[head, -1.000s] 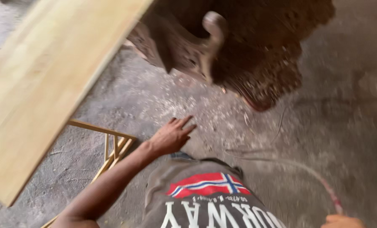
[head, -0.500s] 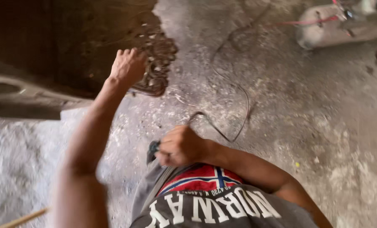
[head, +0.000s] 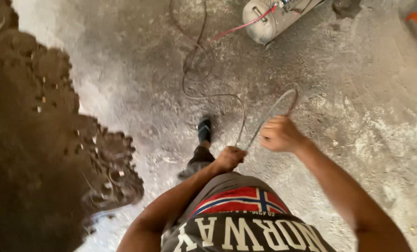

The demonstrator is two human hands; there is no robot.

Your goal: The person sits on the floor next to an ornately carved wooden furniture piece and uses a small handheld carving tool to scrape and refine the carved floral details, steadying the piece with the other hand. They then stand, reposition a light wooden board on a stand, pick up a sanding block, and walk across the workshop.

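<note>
Dusty grey concrete floor (head: 357, 121), dark carved wooden furniture (head: 36, 154) at left

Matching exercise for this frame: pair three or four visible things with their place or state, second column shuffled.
Things:
1. left hand
2. right hand
3. metal tank
4. carved dark wood piece

Places or states:
A. lying on the floor at the top of the view
B. raised, closed on the hose loop
C. filling the left side of the view
D. gripping the hose, low, near the waist

Pairs: 1-D, 2-B, 3-A, 4-C

Rough concrete floor (head: 357, 116), metal tank (head: 264, 18)
</note>
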